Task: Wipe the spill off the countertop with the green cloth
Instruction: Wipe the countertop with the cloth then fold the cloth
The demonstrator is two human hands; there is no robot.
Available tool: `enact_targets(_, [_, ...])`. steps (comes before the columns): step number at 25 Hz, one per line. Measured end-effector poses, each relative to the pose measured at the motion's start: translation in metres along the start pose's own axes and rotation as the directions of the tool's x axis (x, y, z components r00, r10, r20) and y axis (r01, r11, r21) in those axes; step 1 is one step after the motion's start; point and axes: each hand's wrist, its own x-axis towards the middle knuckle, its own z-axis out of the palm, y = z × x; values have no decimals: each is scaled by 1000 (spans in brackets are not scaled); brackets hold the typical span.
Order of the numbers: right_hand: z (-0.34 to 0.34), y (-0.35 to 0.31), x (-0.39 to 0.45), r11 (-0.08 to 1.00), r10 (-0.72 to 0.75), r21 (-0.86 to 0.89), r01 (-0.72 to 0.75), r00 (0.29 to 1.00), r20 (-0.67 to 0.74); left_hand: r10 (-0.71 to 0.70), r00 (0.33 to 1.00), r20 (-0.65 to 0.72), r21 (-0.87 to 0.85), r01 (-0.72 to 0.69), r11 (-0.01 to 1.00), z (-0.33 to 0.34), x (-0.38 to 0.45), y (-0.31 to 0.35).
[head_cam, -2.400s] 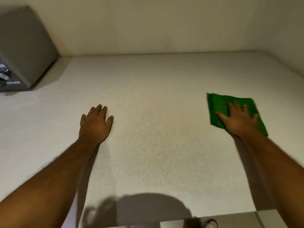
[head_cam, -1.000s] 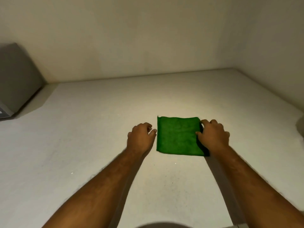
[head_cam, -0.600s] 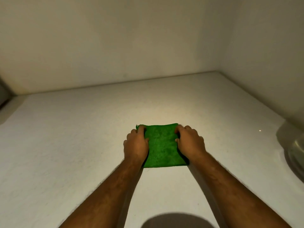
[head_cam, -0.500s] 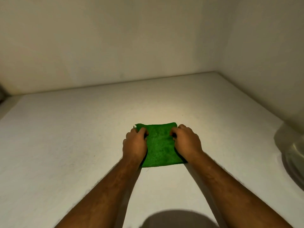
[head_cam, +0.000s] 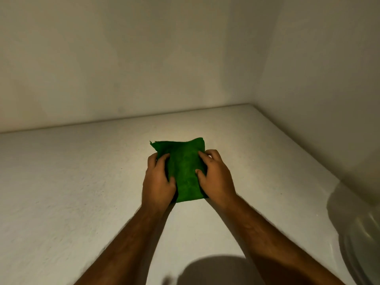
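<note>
The green cloth (head_cam: 183, 167) lies on the pale speckled countertop (head_cam: 72, 182), bunched narrower between my two hands. My left hand (head_cam: 158, 182) grips its left edge with curled fingers. My right hand (head_cam: 216, 177) grips its right edge the same way. The cloth's far edge sticks out beyond my fingers and its left corner curls up. No spill shows on the surface in this dim light.
A back wall (head_cam: 144, 58) and a right wall (head_cam: 329, 79) meet in a corner behind the cloth. A rounded metallic rim, perhaps a sink (head_cam: 362, 239), sits at the right edge. My shadow (head_cam: 216, 270) falls at the near edge.
My right hand slid the cloth from the right toward the middle. My left hand came to its left edge, then both hands pinched the cloth inward, making it narrower. The view shifted right.
</note>
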Motion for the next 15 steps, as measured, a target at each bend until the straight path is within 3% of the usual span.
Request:
enact_targets(5, [-3, 6, 35, 994, -22, 105, 34, 994, -110, 72, 996, -45, -109, -77, 991, 10, 34, 9])
enact_targets(11, [-19, 15, 107, 997, -47, 49, 54, 989, -137, 140, 989, 40, -64, -138, 988, 26, 104, 12])
enact_targets(15, [-22, 26, 147, 997, -81, -3, 82, 982, -168, 147, 989, 24, -83, -145, 986, 45, 139, 19])
